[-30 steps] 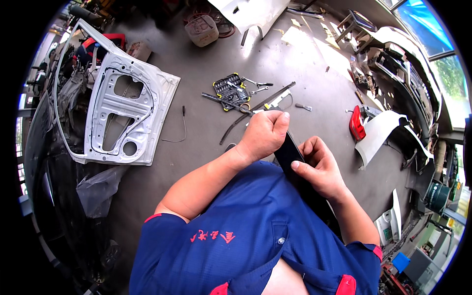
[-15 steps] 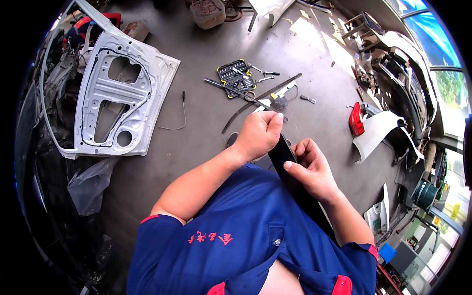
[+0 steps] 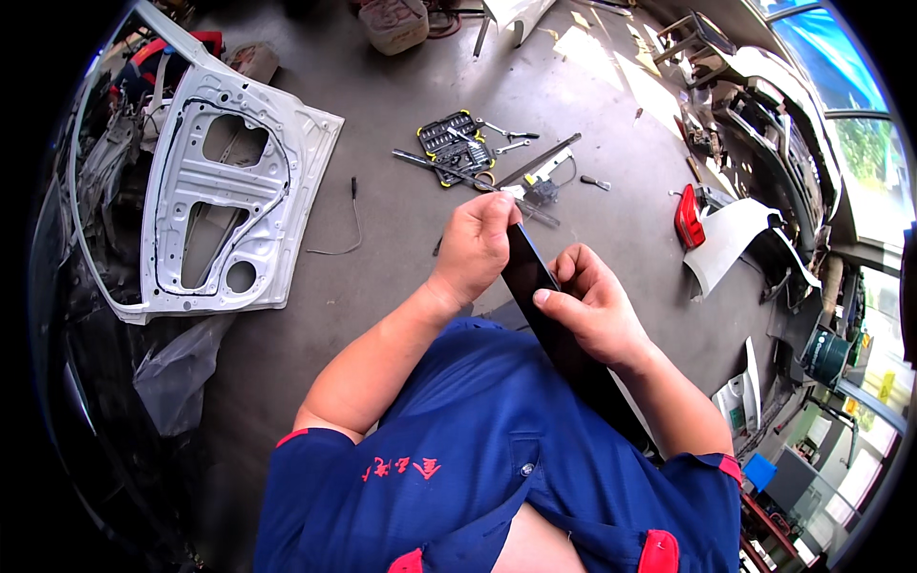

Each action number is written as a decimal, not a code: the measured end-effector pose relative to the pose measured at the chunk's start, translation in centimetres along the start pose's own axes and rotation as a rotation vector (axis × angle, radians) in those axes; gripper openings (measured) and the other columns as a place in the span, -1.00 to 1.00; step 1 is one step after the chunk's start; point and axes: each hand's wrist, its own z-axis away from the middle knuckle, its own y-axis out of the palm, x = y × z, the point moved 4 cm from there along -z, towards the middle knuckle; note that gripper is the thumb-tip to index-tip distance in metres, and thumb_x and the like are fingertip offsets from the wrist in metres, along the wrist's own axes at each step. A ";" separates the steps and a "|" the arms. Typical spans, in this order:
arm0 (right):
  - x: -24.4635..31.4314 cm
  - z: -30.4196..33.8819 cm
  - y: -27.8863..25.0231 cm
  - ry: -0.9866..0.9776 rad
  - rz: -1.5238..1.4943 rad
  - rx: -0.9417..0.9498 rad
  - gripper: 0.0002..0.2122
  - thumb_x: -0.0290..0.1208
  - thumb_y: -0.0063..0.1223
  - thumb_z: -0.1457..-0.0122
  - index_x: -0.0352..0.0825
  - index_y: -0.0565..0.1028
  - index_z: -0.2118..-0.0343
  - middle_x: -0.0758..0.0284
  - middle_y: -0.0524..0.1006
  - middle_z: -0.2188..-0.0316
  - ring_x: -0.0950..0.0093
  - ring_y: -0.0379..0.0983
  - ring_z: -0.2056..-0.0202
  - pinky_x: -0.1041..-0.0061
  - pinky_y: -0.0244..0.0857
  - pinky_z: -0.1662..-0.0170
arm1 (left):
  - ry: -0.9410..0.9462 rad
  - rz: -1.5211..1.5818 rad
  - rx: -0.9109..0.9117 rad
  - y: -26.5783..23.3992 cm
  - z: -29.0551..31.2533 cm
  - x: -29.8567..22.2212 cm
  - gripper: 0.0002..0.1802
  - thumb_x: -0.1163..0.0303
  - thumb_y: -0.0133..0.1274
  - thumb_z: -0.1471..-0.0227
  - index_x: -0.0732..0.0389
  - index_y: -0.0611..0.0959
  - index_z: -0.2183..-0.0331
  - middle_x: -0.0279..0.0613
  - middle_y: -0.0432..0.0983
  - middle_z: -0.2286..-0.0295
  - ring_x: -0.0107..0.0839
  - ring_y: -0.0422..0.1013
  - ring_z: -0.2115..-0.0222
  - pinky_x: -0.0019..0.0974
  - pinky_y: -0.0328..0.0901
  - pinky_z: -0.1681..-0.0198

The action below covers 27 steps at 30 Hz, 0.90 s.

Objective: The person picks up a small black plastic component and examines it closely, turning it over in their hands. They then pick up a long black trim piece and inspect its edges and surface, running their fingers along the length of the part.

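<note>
A long, flat, glossy black strip point(image 3: 531, 271) runs slantwise from my hands down along the right side of my body. My left hand point(image 3: 470, 250) is closed on its upper end, the thumb pressed near the tip. A little lower, my right hand point(image 3: 600, 313) grips the strip's right edge, with the thumb on its face and the fingers curled. The strip's lower part lies in shadow beside my right forearm, and its far end is hard to make out.
On the floor ahead lie an open socket set point(image 3: 457, 143), wrenches point(image 3: 511, 146), dark trim strips point(image 3: 540, 159) and a screwdriver point(image 3: 596, 182). A white car door shell point(image 3: 287, 205) is at the left. A red tail light point(image 3: 688, 217) and white fender point(image 3: 731, 244) are at the right.
My left hand and the strip's upper end have moved slightly left and up. My right hand has shifted a little the same way. Both keep their hold, and more of the strip's face shows.
</note>
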 end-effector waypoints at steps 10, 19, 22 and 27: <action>1.4 -4.6 0.4 -0.222 0.027 -0.171 -0.74 -0.56 0.26 -0.17 -0.30 0.36 0.20 0.42 0.49 0.32 0.69 0.41 0.34 0.65 0.37 0.23 | -0.373 0.526 0.182 3.2 5.9 2.1 -0.35 -0.03 -0.43 -0.43 0.28 0.43 -0.17 -0.14 0.43 -0.08 -0.29 0.39 -0.09 -0.21 0.29 -0.20; 2.7 -2.4 4.5 -0.522 0.334 -0.262 -0.77 -0.55 0.24 -0.06 -0.32 0.35 0.33 0.39 0.41 0.47 0.58 0.36 0.43 0.51 0.32 0.33 | 0.092 0.162 -0.047 2.8 5.8 2.0 -0.39 -0.01 -0.43 -0.42 0.31 0.54 0.11 -0.21 0.55 0.24 -0.40 0.49 0.20 -0.30 0.40 0.11; 4.1 -0.3 7.1 -0.625 0.622 -0.318 -0.79 -0.57 0.22 -0.05 -0.34 0.35 0.38 0.24 0.42 0.53 0.34 0.42 0.51 0.38 0.34 0.38 | 0.040 0.312 0.082 2.2 7.4 0.9 -0.42 -0.04 -0.42 -0.41 0.25 0.51 0.10 -0.22 0.50 0.17 -0.39 0.46 0.15 -0.29 0.39 0.09; 3.3 0.5 8.3 -0.709 0.652 -0.346 -0.78 -0.59 0.25 -0.05 -0.33 0.37 0.37 0.30 0.41 0.52 0.41 0.37 0.50 0.42 0.33 0.40 | -0.016 0.630 0.188 1.9 8.0 3.8 -0.48 -0.06 -0.39 -0.41 0.18 0.48 0.16 -0.26 0.45 0.20 -0.42 0.43 0.15 -0.30 0.36 0.08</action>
